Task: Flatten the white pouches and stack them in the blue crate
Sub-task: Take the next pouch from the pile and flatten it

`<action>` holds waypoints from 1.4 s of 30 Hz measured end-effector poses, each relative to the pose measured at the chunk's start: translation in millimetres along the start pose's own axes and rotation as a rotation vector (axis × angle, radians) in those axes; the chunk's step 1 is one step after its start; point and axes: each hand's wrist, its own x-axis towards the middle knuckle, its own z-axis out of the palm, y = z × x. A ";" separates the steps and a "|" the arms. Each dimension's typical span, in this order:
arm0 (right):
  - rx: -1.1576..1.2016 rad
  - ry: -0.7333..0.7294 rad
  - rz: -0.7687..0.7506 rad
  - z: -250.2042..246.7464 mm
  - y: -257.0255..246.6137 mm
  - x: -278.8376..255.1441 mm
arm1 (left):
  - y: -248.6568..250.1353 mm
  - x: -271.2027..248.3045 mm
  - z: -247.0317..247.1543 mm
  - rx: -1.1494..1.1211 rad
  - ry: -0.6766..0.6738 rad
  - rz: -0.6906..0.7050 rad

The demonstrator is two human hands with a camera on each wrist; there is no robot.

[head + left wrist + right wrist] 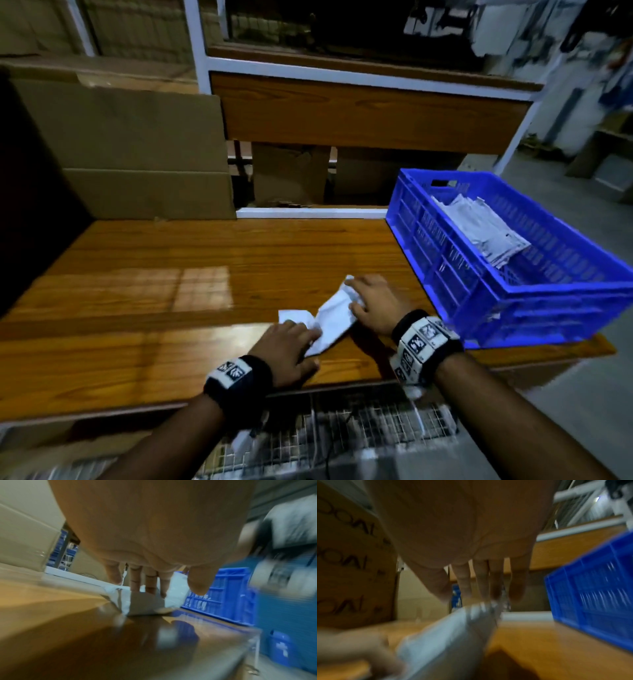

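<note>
While the white pouch lies creased on the wooden table near its front edge, the left hand presses its near-left end with straight, slightly spread fingers. The right hand presses the far-right end, fingers extended and close together. The blue crate, holding flattened pouches, stands just right.

- Dim room; my head view darkens at 9 and 12 o'clock.
- Pale window glare lies on the wooden table toward 9 o'clock.
- Edges bend and smear, strongest at 3 o'clock.
- Both wrist views are motion-blurred; my right hand looms dark, out of focus.
</note>
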 end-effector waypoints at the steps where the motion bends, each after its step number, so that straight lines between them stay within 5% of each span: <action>1: -0.047 0.019 -0.022 14.1 -1.1 -9.0 | 0.2 -9.8 3.5 -0.004 -0.003 0.028; 6: -0.192 0.009 0.056 77.5 -2.4 -50.3 | 0.0 -36.1 12.5 -0.153 0.130 -0.075; 9: -0.202 0.033 0.160 97.9 3.9 -74.6 | 5.0 -37.5 16.0 -0.042 0.110 -0.207; 15: -0.161 0.224 0.235 70.3 -12.8 -81.5 | 38.2 -21.0 14.1 0.009 0.224 -0.405; 18: -0.092 0.312 0.044 57.5 -31.7 -50.7 | 50.2 4.5 6.5 -0.006 0.247 -0.396; 21: 0.073 0.144 -0.117 79.0 -37.9 -24.4 | 56.2 20.2 14.5 0.003 0.151 -0.382; 31: -0.044 0.156 -0.096 125.0 -28.1 -21.3 | 60.8 27.3 38.9 0.197 0.045 -0.406; 42: -0.041 0.287 -0.109 127.0 -27.6 -23.3 | 59.7 28.5 37.5 0.150 0.032 -0.418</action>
